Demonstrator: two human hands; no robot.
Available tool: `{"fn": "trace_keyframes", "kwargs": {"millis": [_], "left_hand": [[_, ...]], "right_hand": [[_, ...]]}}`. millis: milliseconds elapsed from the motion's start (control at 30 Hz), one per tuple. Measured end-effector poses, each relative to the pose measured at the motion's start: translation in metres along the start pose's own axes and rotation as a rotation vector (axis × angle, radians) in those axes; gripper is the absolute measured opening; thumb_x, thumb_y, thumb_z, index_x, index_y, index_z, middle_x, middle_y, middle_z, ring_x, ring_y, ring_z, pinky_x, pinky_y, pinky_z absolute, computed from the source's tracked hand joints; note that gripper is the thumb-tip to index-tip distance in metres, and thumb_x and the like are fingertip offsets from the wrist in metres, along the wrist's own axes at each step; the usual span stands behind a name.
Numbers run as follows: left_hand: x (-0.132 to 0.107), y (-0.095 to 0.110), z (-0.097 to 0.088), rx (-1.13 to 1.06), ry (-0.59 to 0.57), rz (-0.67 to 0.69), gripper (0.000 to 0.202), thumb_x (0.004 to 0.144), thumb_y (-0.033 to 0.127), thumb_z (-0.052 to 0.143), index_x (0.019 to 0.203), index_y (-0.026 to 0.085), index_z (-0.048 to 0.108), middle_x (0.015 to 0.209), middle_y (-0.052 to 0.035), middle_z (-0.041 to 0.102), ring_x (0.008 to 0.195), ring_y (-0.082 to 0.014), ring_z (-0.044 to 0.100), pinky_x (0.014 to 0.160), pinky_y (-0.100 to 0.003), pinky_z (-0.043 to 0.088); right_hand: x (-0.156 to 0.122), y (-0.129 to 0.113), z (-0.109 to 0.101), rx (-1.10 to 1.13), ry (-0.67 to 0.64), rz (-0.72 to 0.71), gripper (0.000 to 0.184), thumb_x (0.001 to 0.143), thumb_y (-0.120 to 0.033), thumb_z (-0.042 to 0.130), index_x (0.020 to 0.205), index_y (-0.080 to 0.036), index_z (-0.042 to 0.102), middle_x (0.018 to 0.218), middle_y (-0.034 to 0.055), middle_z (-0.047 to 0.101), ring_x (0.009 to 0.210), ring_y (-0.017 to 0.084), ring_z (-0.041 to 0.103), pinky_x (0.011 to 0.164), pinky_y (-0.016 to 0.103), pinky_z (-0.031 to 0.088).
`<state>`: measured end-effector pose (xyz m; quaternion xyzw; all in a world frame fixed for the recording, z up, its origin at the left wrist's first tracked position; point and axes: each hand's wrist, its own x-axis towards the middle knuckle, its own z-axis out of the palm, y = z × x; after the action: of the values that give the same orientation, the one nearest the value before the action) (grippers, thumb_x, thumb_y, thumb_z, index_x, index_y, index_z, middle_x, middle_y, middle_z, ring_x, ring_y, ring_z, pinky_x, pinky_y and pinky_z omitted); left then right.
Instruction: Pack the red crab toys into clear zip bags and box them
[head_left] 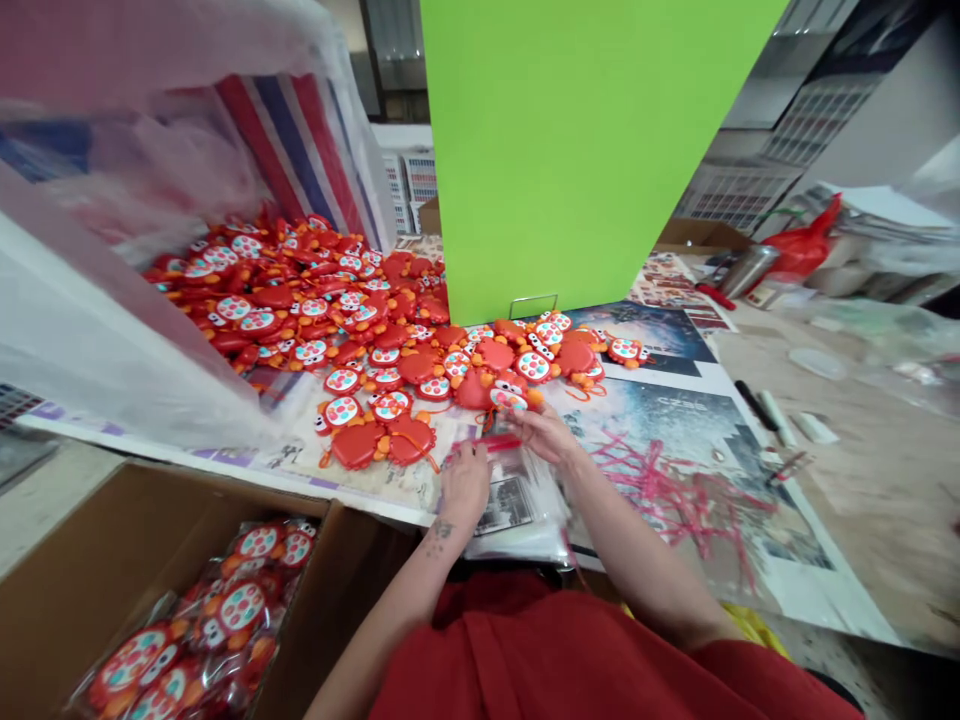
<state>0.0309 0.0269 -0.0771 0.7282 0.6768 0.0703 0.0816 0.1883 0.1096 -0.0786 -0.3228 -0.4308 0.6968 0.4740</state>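
My right hand point(546, 432) is closed on a red toy crab point(509, 398) with a white, dotted face panel and orange claws, held just above the bags. With its fingers pinched together, my left hand point(466, 484) grips the pink-red top edge of a clear plastic bag point(517, 470). That bag lies on a stack of clear bags point(517, 545) with a dark printed patch, at the table's front edge. Two crabs lie shell up left of my left hand, one of them a plain red crab point(355, 446).
A big heap of toy crabs point(315, 300) spills from a white-framed, striped bin at left. A cardboard box point(67, 540) below holds bagged crabs point(240, 605). A green panel point(585, 150) stands behind. Pink plastic strips point(675, 490), a black-handled tool point(754, 405) and a red bag point(802, 245) lie right.
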Motion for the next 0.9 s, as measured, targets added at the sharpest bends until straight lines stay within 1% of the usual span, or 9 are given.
{"fn": "trace_keyframes", "kwargs": {"millis": [67,133,200,367,467,533,633,733,900], "left_hand": [[0.002,0.002,0.002,0.059,0.039,0.040,0.022,0.092,0.026,0.055,0.109,0.014,0.061,0.106,-0.0152,0.060,0.101,-0.0302,0.056,0.087,-0.043,0.045],[0.003,0.002,0.006,0.100,0.086,0.084,0.019,0.091,0.025,0.055,0.105,0.014,0.063,0.103,-0.0146,0.061,0.102,-0.0310,0.054,0.091,-0.046,0.041],[0.002,0.001,0.011,0.086,0.116,0.122,0.017,0.093,0.024,0.052,0.102,0.014,0.063,0.102,-0.0142,0.061,0.100,-0.0305,0.054,0.090,-0.046,0.041],[0.000,-0.003,0.028,-0.146,0.178,0.131,0.023,0.097,0.025,0.046,0.111,0.014,0.060,0.101,-0.0120,0.065,0.099,-0.0274,0.056,0.090,-0.042,0.041],[-0.001,-0.004,0.030,-0.190,0.221,0.140,0.041,0.095,0.023,0.048,0.135,0.012,0.045,0.115,-0.0139,0.063,0.105,-0.0271,0.055,0.094,-0.042,0.039],[-0.001,-0.004,0.027,-0.168,0.200,0.184,0.038,0.095,0.021,0.047,0.132,0.012,0.049,0.116,-0.0141,0.062,0.105,-0.0274,0.055,0.093,-0.042,0.039],[-0.003,-0.005,0.023,-0.131,0.146,0.254,0.024,0.096,0.020,0.044,0.109,0.015,0.063,0.106,-0.0116,0.064,0.100,-0.0270,0.054,0.089,-0.041,0.039],[-0.004,-0.006,0.023,-0.126,0.157,0.303,0.025,0.095,0.015,0.044,0.111,0.019,0.064,0.103,-0.0081,0.063,0.100,-0.0254,0.052,0.090,-0.040,0.039],[-0.003,-0.011,0.031,-0.152,0.252,0.325,0.018,0.096,0.023,0.049,0.102,0.022,0.066,0.097,-0.0049,0.064,0.094,-0.0237,0.052,0.088,-0.039,0.039]], "right_hand": [[-0.016,-0.006,-0.015,0.062,0.023,-0.014,0.049,0.071,-0.053,0.076,0.110,-0.028,0.060,0.108,0.0037,0.071,0.101,0.022,0.067,0.079,0.032,0.056],[-0.030,-0.010,-0.026,0.059,0.055,-0.015,0.056,0.078,-0.071,0.058,0.114,-0.028,0.061,0.115,0.0064,0.069,0.107,0.025,0.065,0.081,0.037,0.056],[-0.040,-0.013,-0.034,0.026,0.089,-0.011,0.059,0.082,-0.075,0.046,0.114,-0.028,0.063,0.125,0.0075,0.064,0.111,0.026,0.063,0.082,0.039,0.056],[-0.053,-0.025,-0.043,-0.189,-0.002,0.048,0.031,0.073,-0.039,0.075,0.102,-0.027,0.073,0.146,0.0033,0.049,0.128,0.028,0.051,0.098,0.039,0.048],[-0.053,-0.033,-0.041,-0.326,-0.188,0.047,0.030,0.072,-0.032,0.075,0.100,-0.025,0.076,0.145,0.0046,0.051,0.135,0.028,0.044,0.112,0.041,0.034],[-0.049,-0.034,-0.039,-0.353,-0.238,0.016,0.032,0.073,-0.031,0.074,0.104,-0.026,0.075,0.143,0.0043,0.053,0.135,0.027,0.043,0.115,0.042,0.029],[-0.037,-0.026,-0.033,-0.280,-0.114,-0.052,0.038,0.073,-0.031,0.074,0.111,-0.029,0.072,0.140,0.0023,0.056,0.131,0.027,0.048,0.113,0.043,0.033],[-0.022,-0.012,-0.029,-0.236,0.007,-0.118,0.053,0.072,-0.032,0.075,0.124,-0.030,0.064,0.137,0.0022,0.058,0.126,0.026,0.052,0.111,0.044,0.037],[-0.006,0.006,-0.027,-0.352,-0.042,-0.104,0.058,0.072,-0.031,0.072,0.128,-0.025,0.060,0.135,0.0036,0.059,0.123,0.025,0.053,0.110,0.042,0.036]]}}
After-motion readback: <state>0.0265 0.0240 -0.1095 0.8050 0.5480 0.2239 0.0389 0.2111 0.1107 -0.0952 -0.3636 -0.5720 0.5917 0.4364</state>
